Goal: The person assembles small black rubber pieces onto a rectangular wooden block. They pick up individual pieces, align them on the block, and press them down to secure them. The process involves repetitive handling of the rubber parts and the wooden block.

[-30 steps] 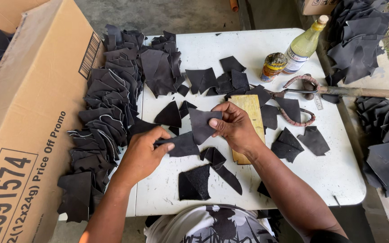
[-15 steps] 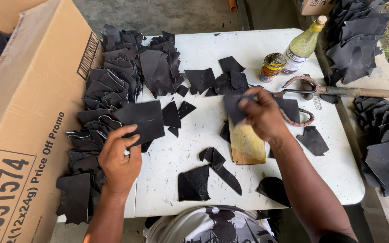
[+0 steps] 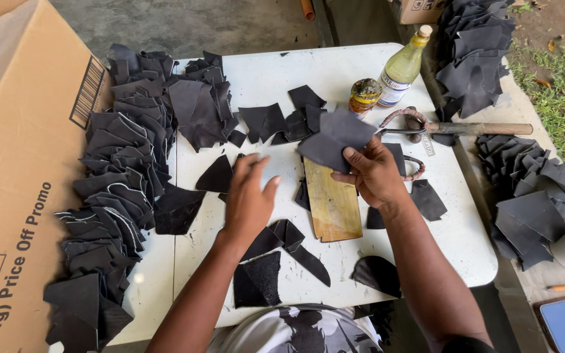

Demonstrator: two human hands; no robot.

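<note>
My right hand (image 3: 374, 173) holds a black leather piece (image 3: 335, 137) up above the far end of a wooden board (image 3: 331, 202) lying on the white table (image 3: 452, 235). My left hand (image 3: 248, 199) hovers flat with fingers spread over the table's middle, holding nothing, just right of a loose black piece (image 3: 216, 176). Another dark piece (image 3: 176, 209) lies at the edge of the long overlapping row of black leather pieces (image 3: 109, 196) along the table's left side.
A large cardboard box (image 3: 14, 163) stands at the left. A bottle (image 3: 401, 65), a small tin (image 3: 365, 96) and big shears with a wooden handle (image 3: 472, 129) lie at the far right. More black piles (image 3: 531, 196) sit on the right.
My left hand laid its black piece down by the left row and came back to the middle, empty. My right hand picked up a new black piece and lifted it over the board.
</note>
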